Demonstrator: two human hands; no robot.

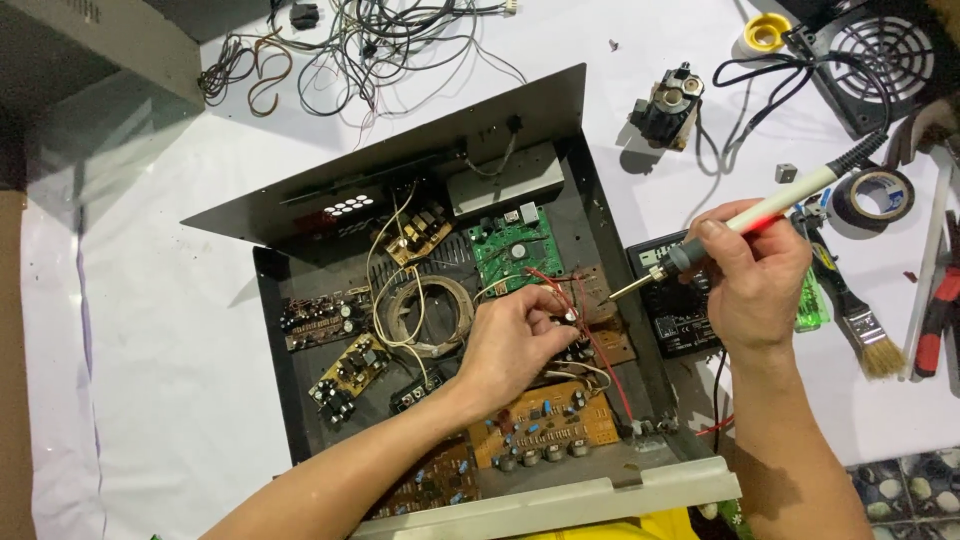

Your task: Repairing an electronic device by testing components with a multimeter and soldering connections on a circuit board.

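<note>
Inside open chassis (300, 400), on white sheet (150, 300): circuit boards, coil (425, 312), red wires (560, 285). Left hand (515, 340) over centre boards, fingers pinched on a small part near the wires; part too small to identify. Right hand (755, 275) outside right wall, above meter (675, 310), fingers clenched pen-style on soldering iron (740, 225). Iron axis slanted, cord end upper right, tip lower left, just right of left fingertips, apart. Left hand nearer the joint.

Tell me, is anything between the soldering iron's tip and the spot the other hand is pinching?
Nothing solid blocks it. The soldering iron in the right hand points across a short open gap toward the left hand; only thin red wires arch nearby.
</note>
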